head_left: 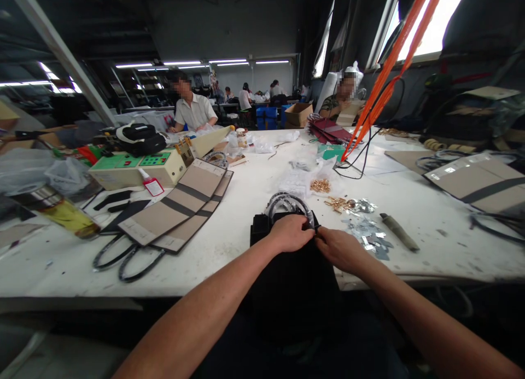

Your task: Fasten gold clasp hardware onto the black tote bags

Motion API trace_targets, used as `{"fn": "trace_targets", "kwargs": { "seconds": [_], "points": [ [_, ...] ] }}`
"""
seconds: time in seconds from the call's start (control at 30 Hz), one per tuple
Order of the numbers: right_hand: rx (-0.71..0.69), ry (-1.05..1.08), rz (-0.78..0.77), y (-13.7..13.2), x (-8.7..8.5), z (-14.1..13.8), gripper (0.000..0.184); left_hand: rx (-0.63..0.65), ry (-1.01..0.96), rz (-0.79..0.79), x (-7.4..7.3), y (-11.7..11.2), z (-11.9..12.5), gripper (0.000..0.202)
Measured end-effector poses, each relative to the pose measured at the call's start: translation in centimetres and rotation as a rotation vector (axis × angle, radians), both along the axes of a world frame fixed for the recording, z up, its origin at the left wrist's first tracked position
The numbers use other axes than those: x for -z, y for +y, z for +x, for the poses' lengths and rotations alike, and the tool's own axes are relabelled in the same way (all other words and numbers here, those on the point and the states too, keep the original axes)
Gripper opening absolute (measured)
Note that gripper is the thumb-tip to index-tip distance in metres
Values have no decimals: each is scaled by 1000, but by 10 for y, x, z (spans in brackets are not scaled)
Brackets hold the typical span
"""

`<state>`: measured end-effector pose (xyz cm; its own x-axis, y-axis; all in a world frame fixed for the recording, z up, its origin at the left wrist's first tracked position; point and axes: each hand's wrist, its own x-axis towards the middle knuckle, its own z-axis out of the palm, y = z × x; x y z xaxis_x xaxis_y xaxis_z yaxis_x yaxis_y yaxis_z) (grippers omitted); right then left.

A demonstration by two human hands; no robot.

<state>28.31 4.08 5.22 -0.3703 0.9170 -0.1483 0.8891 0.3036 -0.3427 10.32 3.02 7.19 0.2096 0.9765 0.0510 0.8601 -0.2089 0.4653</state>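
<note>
A black bag (293, 291) stands against the table's front edge, directly before me. Its looped handles (289, 199), covered in clear plastic wrap, rise from the top. My left hand (292, 234) lies over the upper edge, fingers curled round it near a handle's base. Close beside it, my right hand (338, 249) is closed in a pinch at the bag's right upper edge; whatever its fingertips hold is too small and hidden to name. Flat metal plates (371, 234) and gold-coloured fittings (340, 204) lie just beyond my right hand.
Stacked grey-brown bag panels (172, 204) with handles lie left, near a green-topped machine (135, 163) and a bottle of yellow liquid (55, 209). Right are a dark rod-like tool (400, 232) and more panels (479, 182). Orange straps (379, 94) hang over the table. Co-workers sit beyond.
</note>
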Motion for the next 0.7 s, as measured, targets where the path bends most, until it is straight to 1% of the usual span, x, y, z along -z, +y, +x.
{"fn": "trace_targets", "kwargs": {
  "seconds": [0.1,0.13,0.2,0.27,0.33,0.4,0.43,0.47,0.5,0.6,0.67,0.7],
  "points": [
    [9,90,-83,0,-8,4,37,25,22,18,-6,-2,-1,25],
    [30,136,-94,-1,-7,7,38,34,25,21,-8,-3,-2,26],
    [111,232,-62,-4,2,12,42,54,26,26,-11,-4,-6,29],
    [215,345,55,-5,18,18,50,74,22,30,-12,-5,-8,30],
    [247,461,239,-4,34,23,62,89,16,30,-12,-5,-9,30],
    [180,532,391,-1,42,25,66,98,12,29,-12,-5,-10,29],
    [128,539,398,0,43,25,63,100,11,30,-13,-5,-10,29],
    [84,531,346,1,40,25,60,103,8,32,-13,-4,-10,30],
    [59,520,250,2,36,23,58,106,3,33,-14,-5,-11,32],
    [60,537,-66,2,23,19,55,116,-17,31,-17,-11,-16,41],
    [94,594,-160,2,19,17,58,122,-60,83,-18,-23,-21,40],
    [107,622,-181,2,20,17,59,115,-106,144,-17,-32,-24,37]
  ]
}}
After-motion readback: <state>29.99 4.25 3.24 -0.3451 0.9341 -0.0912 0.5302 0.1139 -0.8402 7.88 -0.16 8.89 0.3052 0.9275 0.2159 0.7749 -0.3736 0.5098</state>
